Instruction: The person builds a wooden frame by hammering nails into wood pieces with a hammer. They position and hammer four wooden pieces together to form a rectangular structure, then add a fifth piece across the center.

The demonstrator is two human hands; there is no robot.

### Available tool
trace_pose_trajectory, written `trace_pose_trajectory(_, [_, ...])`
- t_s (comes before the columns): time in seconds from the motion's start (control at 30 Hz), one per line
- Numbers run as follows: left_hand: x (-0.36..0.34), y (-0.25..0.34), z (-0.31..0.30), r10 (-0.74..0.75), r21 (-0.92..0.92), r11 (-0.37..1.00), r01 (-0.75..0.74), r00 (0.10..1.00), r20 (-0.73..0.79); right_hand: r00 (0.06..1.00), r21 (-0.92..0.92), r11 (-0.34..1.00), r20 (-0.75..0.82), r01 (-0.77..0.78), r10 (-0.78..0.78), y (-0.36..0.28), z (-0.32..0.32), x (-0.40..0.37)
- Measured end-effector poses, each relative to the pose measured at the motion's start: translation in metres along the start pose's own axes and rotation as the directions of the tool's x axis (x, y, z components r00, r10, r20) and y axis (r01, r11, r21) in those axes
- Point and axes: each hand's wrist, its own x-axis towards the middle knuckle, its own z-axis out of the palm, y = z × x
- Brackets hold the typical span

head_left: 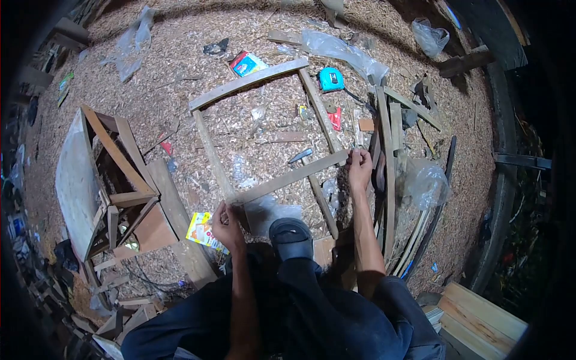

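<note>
Four wooden strips form a rectangular frame on the shavings: a far strip [249,84], a left strip [213,153], a right strip [322,111] and a near strip [294,176]. My left hand [228,228] is closed at the near strip's left end, by the frame's corner. My right hand [360,171] pinches the same strip's right end, where it meets the right strip. Fingertips partly hide both ends. A hammer [300,156] lies partly inside the frame, its wooden handle passing beneath the near strip toward my sandalled foot [291,239].
A turquoise tape measure [331,79] lies beyond the right strip. Long wooden pieces [389,180] lean at right, near a clear plastic bag [426,186]. At left stands a wooden framework [129,174]. A yellow packet [204,231] lies by my left hand; stacked boards [480,318] are lower right.
</note>
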Motion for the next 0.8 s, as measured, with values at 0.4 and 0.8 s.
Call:
trace_pose_trajectory(0.4, [0.004,0.003,-0.001,-0.006,0.105,0.995,0.001,0.999,0.051,0.995,0.22,0.975,-0.082,-0.035,0.054,-0.01,0.004,-0.01])
trace_pose_trajectory(0.8, [-0.035,0.119,0.112,0.167,-0.043,0.985,-0.168,0.843,0.512,0.93,0.283,0.925,0.335,-0.253,0.152,-0.03,-0.006,-0.042])
